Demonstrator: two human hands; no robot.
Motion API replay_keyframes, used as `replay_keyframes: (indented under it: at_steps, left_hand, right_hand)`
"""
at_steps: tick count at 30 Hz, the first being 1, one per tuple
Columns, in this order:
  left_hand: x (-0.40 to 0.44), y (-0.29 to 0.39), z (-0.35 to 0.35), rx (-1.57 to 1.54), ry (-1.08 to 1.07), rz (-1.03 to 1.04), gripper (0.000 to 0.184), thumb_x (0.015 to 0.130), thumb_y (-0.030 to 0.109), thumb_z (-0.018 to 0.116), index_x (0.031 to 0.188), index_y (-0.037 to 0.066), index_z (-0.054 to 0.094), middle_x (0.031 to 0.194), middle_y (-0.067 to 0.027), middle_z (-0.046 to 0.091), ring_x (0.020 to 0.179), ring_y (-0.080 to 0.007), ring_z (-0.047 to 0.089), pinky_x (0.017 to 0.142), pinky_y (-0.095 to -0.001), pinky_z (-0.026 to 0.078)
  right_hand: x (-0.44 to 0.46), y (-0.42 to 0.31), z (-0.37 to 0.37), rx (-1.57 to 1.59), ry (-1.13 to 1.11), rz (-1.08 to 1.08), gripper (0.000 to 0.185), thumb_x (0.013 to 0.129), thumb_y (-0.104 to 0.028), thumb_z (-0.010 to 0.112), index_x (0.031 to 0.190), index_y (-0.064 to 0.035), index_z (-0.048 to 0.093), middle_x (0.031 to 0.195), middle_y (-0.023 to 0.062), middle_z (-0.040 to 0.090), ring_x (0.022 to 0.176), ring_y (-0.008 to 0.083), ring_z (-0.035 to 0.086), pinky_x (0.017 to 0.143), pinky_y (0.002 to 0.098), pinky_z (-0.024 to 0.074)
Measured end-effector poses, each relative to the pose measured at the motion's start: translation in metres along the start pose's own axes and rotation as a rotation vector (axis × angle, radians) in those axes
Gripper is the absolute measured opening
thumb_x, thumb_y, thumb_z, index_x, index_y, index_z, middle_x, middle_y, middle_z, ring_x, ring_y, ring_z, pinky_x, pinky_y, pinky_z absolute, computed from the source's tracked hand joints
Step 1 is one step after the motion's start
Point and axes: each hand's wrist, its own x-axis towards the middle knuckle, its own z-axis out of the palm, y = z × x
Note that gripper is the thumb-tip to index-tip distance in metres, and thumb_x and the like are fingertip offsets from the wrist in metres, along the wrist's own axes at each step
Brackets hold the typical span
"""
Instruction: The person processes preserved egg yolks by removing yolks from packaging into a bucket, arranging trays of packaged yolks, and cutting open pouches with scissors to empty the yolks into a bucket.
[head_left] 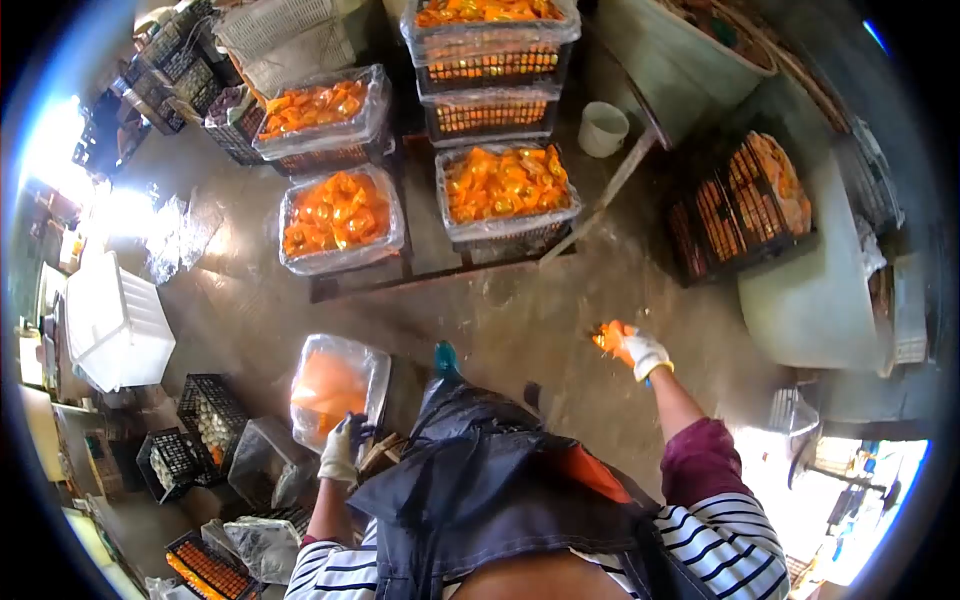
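Note:
My right hand, in an orange and white glove, reaches out over the floor on the right. Its fingers are closed on something orange and glossy, whose exact kind I cannot make out. On the left, my left hand wears a white glove with dark blue fingers. These fingers look spread, with nothing visible in them, beside the near right corner of a plastic-lined crate. A smooth orange mass fills much of that crate; its detail is blurred.
Ahead stand plastic-lined crates of orange pieces, some stacked. A tilted black crate leans at the right by a large pale tub. A white bucket, a pole and a white bin are around.

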Motion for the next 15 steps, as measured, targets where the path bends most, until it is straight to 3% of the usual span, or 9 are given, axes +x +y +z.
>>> replay_keyframes:
  at_steps: [1,4,7,8,9,11,12,13,15]
  left_hand:
    - [0.019,-0.001,-0.026,0.001,-0.006,-0.037,0.046,0.09,0.043,0.048,0.103,0.0,0.058,0.083,-0.0102,0.064,0.072,-0.0198,0.062,0.061,-0.0266,0.046]
    - [0.076,0.025,-0.067,0.051,0.127,-0.049,0.049,0.091,0.047,0.043,0.099,0.001,0.057,0.079,-0.0139,0.063,0.063,-0.0222,0.062,0.056,-0.0285,0.048]
    - [0.16,0.089,-0.07,-0.011,0.133,-0.039,0.049,0.092,0.046,0.04,0.1,0.0,0.055,0.081,-0.0156,0.063,0.064,-0.0247,0.062,0.054,-0.0287,0.046]
    - [0.184,0.117,-0.055,-0.013,0.113,0.078,0.05,0.091,0.046,0.043,0.103,-0.001,0.055,0.085,-0.0177,0.064,0.069,-0.028,0.063,0.059,-0.0342,0.051]
    - [0.212,0.149,-0.037,-0.056,0.011,0.18,0.042,0.092,0.04,0.045,0.101,0.0,0.057,0.084,-0.0148,0.065,0.07,-0.0246,0.063,0.062,-0.0332,0.051]
    - [0.222,0.245,0.041,0.047,-0.032,0.348,0.039,0.092,0.038,0.047,0.098,0.002,0.059,0.084,-0.0117,0.065,0.072,-0.0198,0.062,0.067,-0.0318,0.05]
    - [0.234,0.286,0.072,0.016,-0.031,0.356,0.043,0.09,0.042,0.048,0.1,0.001,0.059,0.087,-0.0098,0.064,0.076,-0.0185,0.061,0.067,-0.0322,0.049]
    - [0.247,0.324,0.102,-0.015,-0.027,0.363,0.048,0.089,0.046,0.048,0.101,0.001,0.059,0.09,-0.0078,0.063,0.08,-0.0172,0.06,0.067,-0.0325,0.048]
    - [0.268,0.396,0.163,0.072,-0.165,0.585,0.047,0.09,0.045,0.048,0.102,0.001,0.058,0.093,-0.0079,0.063,0.085,-0.0173,0.06,0.073,-0.0347,0.048]
  right_hand:
    - [0.017,-0.035,-0.017,-0.155,-0.024,0.013,0.025,0.088,-0.033,0.049,0.088,-0.0097,0.058,0.076,0.0005,0.058,0.066,0.016,0.056,0.057,0.0258,0.0409]
    - [0.125,-0.04,-0.032,0.744,0.112,-0.075,0.014,0.084,-0.022,0.057,0.089,-0.0092,0.057,0.085,0.0006,0.058,0.076,0.0138,0.058,0.06,0.0249,0.0424]
    - [0.16,-0.124,-0.054,1.131,-0.067,-0.165,0.017,0.083,-0.016,0.06,0.096,-0.0076,0.054,0.094,0.0036,0.057,0.081,0.0157,0.057,0.065,0.026,0.0449]
    - [0.198,-0.113,-0.045,1.062,-0.073,-0.157,0.018,0.085,-0.018,0.059,0.099,-0.0083,0.054,0.098,0.0064,0.057,0.086,0.0174,0.058,0.068,0.028,0.0461]
    - [0.255,-0.073,-0.027,0.802,0.052,-0.139,0.019,0.086,-0.02,0.058,0.1,-0.0079,0.055,0.101,0.0077,0.056,0.085,0.018,0.058,0.07,0.0302,0.0463]
    - [0.214,-0.175,-0.043,0.909,0.012,-0.167,0.021,0.086,-0.022,0.058,0.1,-0.0068,0.055,0.101,0.0077,0.056,0.085,0.0191,0.058,0.072,0.0319,0.0469]
    - [0.234,-0.176,-0.046,1.057,-0.032,-0.211,0.026,0.086,-0.025,0.057,0.103,-0.0053,0.053,0.1,0.0085,0.057,0.089,0.0221,0.059,0.075,0.0342,0.0483]
    - [0.258,-0.18,-0.057,0.983,0.015,-0.336,0.027,0.086,-0.026,0.057,0.103,-0.0051,0.053,0.1,0.0089,0.058,0.089,0.0227,0.059,0.074,0.0346,0.0487]
    - [0.303,-0.199,-0.091,1.046,0.003,-0.488,0.03,0.086,-0.029,0.057,0.104,-0.0048,0.054,0.101,0.0102,0.059,0.087,0.024,0.06,0.073,0.0354,0.0497]
